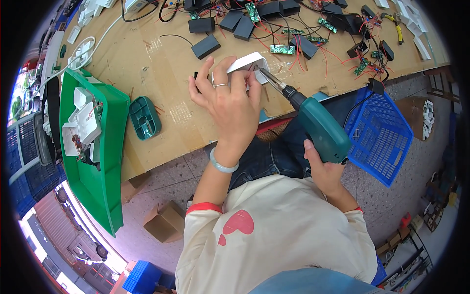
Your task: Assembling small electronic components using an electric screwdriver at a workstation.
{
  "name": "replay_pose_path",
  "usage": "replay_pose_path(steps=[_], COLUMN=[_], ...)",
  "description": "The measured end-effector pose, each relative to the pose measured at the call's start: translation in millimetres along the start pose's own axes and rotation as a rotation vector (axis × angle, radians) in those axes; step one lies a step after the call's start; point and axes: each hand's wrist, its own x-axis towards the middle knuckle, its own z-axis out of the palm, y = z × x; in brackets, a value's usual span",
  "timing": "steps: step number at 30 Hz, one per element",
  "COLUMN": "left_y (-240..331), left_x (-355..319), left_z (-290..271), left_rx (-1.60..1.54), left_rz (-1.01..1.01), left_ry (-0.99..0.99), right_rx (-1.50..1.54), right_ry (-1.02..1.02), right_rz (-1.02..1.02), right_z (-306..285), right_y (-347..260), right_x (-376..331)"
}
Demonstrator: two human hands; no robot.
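Note:
My left hand (230,103) holds a small white plastic housing (251,61) against the cardboard-covered table, its open side facing right; the fingers partly hide it. In my right hand (325,171) is a dark green cordless screwdriver (320,127), gripped low on its body. Its metal bit (272,79) slants to the upper left, and the tip sits at the housing's open side. Whether the tip touches a screw is too small to tell. Just beyond the housing lies a black box-shaped case (205,46).
Black cases, green circuit boards (282,49) and red wires crowd the table's far side. Yellow-handled pliers (399,32) lie far right. A green bin (110,142) with white housings stands left, beside a dark green divided tray (144,118). A blue basket (379,137) is at right.

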Motion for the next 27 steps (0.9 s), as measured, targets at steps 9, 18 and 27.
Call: replay_pose_path(steps=[9, 18, 27], left_y=[-0.3, -0.4, 0.4], left_x=[-0.7, -0.8, -0.8], left_z=[0.4, 1.1, 1.0], left_rx=[-0.008, -0.005, -0.002], left_rz=[0.0, 0.0, -0.002], left_ry=[0.002, 0.004, 0.008], right_rx=[0.009, 0.006, -0.037], right_ry=[-0.023, -0.012, -0.025], right_rz=[0.016, -0.026, -0.064], right_z=[3.2, 3.5, 1.9], right_y=[-8.7, -4.6, -2.1], right_x=[6.6, 5.7, 5.7])
